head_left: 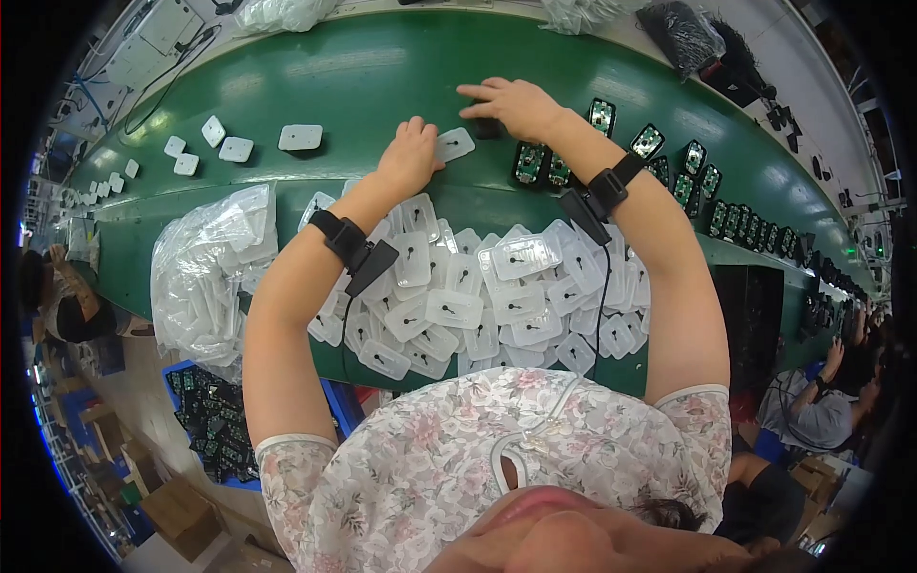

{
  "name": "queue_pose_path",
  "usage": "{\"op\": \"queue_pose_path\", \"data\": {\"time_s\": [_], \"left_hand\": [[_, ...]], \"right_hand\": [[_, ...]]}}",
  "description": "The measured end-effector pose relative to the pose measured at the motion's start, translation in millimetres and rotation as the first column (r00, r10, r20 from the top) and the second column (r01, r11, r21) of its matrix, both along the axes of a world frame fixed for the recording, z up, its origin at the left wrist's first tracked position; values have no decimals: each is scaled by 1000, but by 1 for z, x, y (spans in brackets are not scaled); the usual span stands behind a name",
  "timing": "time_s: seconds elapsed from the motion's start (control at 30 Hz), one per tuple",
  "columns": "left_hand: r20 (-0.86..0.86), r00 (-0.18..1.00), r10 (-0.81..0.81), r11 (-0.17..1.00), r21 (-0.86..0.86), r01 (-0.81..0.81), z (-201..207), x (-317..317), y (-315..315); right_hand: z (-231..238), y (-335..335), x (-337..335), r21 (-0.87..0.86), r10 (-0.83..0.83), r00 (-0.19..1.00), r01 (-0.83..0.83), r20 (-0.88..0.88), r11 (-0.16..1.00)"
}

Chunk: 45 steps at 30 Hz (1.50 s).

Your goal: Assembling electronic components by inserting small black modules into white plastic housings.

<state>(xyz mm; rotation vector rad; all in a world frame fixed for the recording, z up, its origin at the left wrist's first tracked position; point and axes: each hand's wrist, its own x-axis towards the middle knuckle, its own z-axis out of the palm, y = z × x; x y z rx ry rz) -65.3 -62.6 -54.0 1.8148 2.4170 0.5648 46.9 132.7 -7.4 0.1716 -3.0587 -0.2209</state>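
My left hand [409, 158] is at the middle of the green table, fingers bent round the left end of a white plastic cover [456, 144]. The cover is a rounded rectangle with a small dark mark in its centre. To its right, my right hand [516, 109] reaches over the table with the fingers stretched out to the left. Beneath that hand sits a black casing [486, 128], partly hidden; I see no grip on it. Black casings with green circuit boards [528, 163] stand close to my right wrist.
A broad heap of translucent white covers [454, 307] lies in front of me, beside a clear plastic bag [205, 277] of more. White-topped pieces [300, 138] trail off left; rows of open casings [755, 229] run right. A blue bin [250, 485] with circuit boards stands below the table edge.
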Motion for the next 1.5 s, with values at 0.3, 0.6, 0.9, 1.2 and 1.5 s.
{"op": "queue_pose_path", "data": {"time_s": [0.3,0.6,0.9,1.2,1.5], "left_hand": [[52,995,-80,992,107,74,1,-13,-3],[401,909,-112,967,256,7,16,-28,-22],[166,978,-126,985,142,102,4,-27,-38],[41,992,-122,992,13,122,6,-21,-42],[-162,979,-127,992,-27,124,0,-22,-40]], "right_hand": [[-3,10,-5,-245,-303,947,321,110,915],[20,-30,-10,-454,-166,986,146,-4,879],[-1,-50,-29,-366,-37,999,48,37,929],[-16,-54,-25,-350,16,999,-28,-37,936],[-18,-68,-27,-287,-94,995,86,-15,954]]}}
